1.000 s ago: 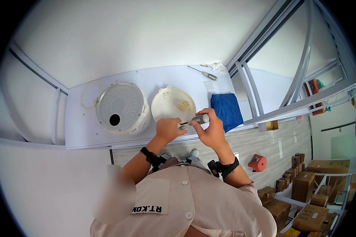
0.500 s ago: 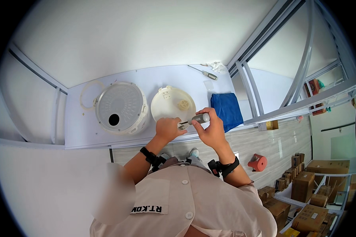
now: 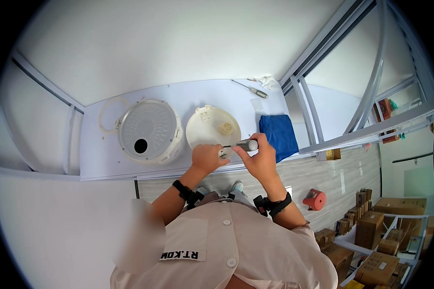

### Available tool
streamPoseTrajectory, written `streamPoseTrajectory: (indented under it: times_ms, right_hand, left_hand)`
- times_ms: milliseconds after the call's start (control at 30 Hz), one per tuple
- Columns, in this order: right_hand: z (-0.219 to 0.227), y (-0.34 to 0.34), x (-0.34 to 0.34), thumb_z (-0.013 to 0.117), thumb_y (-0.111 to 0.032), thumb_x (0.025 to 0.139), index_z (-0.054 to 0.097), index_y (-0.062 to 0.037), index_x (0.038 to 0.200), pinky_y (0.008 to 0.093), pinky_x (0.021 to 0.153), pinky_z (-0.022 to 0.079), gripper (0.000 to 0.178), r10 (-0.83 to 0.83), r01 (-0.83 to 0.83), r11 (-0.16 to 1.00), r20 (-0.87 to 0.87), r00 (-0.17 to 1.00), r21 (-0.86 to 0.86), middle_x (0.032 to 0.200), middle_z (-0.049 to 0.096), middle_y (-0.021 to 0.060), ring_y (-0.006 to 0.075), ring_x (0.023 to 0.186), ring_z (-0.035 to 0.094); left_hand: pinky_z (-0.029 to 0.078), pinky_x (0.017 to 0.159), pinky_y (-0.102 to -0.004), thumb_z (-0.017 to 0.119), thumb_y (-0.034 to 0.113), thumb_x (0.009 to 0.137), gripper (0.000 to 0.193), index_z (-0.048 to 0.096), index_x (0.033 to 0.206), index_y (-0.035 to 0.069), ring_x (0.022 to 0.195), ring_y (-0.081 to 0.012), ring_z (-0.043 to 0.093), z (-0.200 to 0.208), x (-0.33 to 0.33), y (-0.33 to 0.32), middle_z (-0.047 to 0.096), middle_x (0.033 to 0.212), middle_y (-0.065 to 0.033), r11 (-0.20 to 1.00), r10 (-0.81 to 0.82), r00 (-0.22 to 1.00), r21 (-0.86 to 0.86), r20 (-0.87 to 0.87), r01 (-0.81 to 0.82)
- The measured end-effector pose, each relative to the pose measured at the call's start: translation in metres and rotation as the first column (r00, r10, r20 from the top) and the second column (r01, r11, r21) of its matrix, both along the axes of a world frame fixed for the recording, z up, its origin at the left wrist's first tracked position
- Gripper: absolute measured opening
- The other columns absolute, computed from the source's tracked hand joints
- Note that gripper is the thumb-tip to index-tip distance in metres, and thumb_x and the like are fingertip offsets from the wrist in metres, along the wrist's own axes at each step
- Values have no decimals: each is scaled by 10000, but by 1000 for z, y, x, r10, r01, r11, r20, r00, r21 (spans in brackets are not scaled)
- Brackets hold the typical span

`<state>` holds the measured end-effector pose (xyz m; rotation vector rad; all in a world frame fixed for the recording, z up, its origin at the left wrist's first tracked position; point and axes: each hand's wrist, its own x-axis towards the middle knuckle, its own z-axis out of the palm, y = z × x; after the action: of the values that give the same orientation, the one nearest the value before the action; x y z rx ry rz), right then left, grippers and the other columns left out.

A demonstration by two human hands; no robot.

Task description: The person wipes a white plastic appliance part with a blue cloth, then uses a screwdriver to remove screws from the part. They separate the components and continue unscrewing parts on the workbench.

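A screwdriver [image 3: 246,145] with a grey handle is gripped in my right hand [image 3: 261,158], its shaft pointing left. My left hand [image 3: 207,158] is closed on a small whitish plastic part [image 3: 224,153], and the screwdriver's tip meets it or lies just above it. Both hands are over the table's front edge. Right behind them lies a round cream lid [image 3: 202,132], with a small round slotted piece [image 3: 226,128] on its inner face. To the left stands a round white tub [image 3: 149,127] with a grey top and a dark round hole.
A cream ring [image 3: 104,111] lies beside the tub. A folded blue cloth [image 3: 278,136] sits on the right, with a second screwdriver [image 3: 256,91] and crumpled white tissue [image 3: 265,81] behind it. Metal frame bars [image 3: 311,111] border the table's right end. A red stool [image 3: 314,199] stands on the floor.
The screwdriver in my right hand has turned slightly, its shaft now closer to level. My left hand keeps hold of the small part. The whole view has shifted a little.
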<state>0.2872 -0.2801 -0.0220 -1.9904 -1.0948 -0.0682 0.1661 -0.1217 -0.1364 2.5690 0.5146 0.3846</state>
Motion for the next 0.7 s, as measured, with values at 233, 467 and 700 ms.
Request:
streamPoseTrajectory:
  times_ms: [233, 467, 700]
  right_hand:
    - [-1, 1, 0, 903, -293, 875, 594, -43, 1116, 398, 615, 557, 465, 18, -16, 998, -23, 1000, 68, 860, 721, 154, 339, 712, 722]
    - [-3, 2, 0, 900, -288, 877, 597, -44, 1122, 401, 626, 556, 460, 7, -5, 999, -45, 999, 45, 864, 720, 157, 335, 727, 722]
    - [-2, 1, 0, 900, -279, 874, 600, -43, 1119, 400, 631, 558, 454, 0, 2, 999, -25, 1000, 53, 869, 720, 161, 342, 729, 723]
  left_hand:
    - [549, 638, -445, 885, 523, 687, 467, 821, 925, 126, 679, -302, 729, -1, 0, 0, 748, 723, -86, 1000, -11, 1000, 0, -9, 11]
    - [545, 630, -443, 875, 538, 694, 467, 819, 910, 128, 674, -298, 727, -3, 0, 0, 748, 723, -82, 999, -21, 1000, 36, 22, 21]
    - [544, 629, -441, 880, 543, 695, 481, 822, 933, 129, 685, -295, 731, 3, -1, -1, 751, 731, -78, 1000, -15, 1000, 21, -22, 16]
